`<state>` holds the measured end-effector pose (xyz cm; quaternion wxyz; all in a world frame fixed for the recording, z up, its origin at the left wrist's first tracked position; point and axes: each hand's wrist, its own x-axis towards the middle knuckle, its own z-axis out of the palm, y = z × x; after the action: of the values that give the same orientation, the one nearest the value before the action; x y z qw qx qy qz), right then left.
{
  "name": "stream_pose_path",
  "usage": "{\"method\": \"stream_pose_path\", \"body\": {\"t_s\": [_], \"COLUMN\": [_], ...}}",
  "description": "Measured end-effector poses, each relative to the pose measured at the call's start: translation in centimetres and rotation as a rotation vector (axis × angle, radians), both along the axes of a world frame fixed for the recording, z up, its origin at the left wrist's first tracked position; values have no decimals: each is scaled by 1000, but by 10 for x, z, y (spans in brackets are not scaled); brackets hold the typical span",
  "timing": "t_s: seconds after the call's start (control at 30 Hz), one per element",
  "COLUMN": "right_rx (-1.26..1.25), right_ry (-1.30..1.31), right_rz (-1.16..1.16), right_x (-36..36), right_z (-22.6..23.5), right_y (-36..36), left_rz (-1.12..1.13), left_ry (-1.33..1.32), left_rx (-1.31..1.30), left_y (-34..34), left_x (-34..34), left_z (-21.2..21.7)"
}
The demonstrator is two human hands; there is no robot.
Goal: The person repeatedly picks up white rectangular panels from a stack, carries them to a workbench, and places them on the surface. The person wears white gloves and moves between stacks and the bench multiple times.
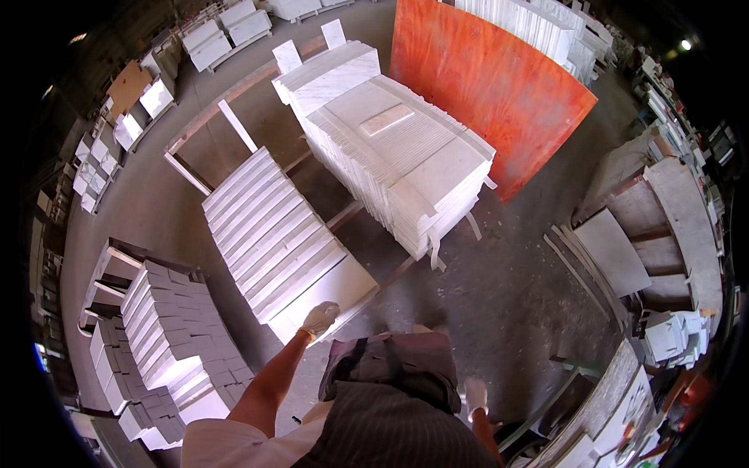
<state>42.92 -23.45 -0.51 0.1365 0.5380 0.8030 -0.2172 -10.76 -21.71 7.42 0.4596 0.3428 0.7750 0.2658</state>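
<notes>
Resting at the end slab (pixel 341 282), near end of the white slab row (pixel 261 222): left hand (pixel 321 316), fingers curled, can't tell if clamped. Right hand (pixel 476 395) hangs low by the body, finger state unclear. Bigger slab stack (pixel 402 152) stands beyond, right of the row; orange board (pixel 491 86) beside it. Beam (pixel 346 214) spans the gap between. Grey-sided stack (pixel 178 316) left, wooden crate (pixel 677 210) right.
</notes>
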Motion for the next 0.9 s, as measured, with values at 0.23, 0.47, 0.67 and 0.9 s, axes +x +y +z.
{"method": "stream_pose_path", "body": {"t_s": [0.23, 0.47, 0.67, 0.9], "right_rx": [-358, -433, -314, -445], "right_ry": [0, 224, 688, 699], "right_rz": [-285, -345, -506, -109], "right_x": [43, 53, -32, -141], "right_z": [-19, 44, 112, 90], "right_y": [121, 449, 633, 660], "left_rz": [81, 138, 86, 27], "left_ry": [125, -57, 105, 597], "left_rx": [-324, -485, -289, 7], "left_y": [11, 65, 233, 479], "left_x": [18, 142, 157, 56], "left_z": [-92, -92, -49, -25]}}
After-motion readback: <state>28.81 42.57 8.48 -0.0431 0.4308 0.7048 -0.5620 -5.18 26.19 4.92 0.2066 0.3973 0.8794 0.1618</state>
